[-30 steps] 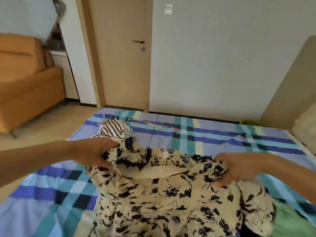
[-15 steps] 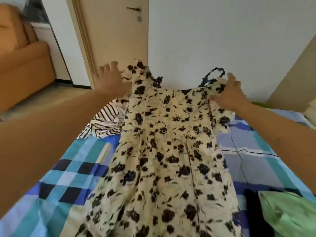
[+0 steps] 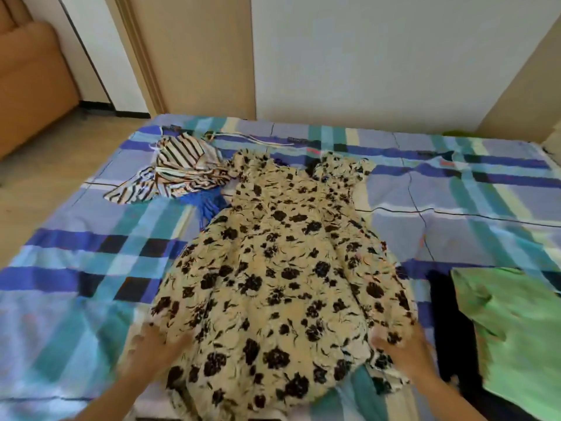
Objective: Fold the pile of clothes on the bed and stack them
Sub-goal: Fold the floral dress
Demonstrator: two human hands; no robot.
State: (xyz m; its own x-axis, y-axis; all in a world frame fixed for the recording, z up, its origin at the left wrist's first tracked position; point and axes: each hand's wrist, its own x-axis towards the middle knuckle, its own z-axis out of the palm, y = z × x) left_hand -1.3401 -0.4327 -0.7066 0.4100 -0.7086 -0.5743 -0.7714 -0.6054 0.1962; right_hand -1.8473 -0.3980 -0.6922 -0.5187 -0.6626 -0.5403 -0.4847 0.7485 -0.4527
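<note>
floral dress flat on bed, hem touching both hands' fingers

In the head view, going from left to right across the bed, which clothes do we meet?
striped garment → floral dress → black garment → green garment

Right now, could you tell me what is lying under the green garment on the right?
A black garment shows along the left edge of the green garment, on the checked bedsheet. How far it reaches underneath is covered.
</note>
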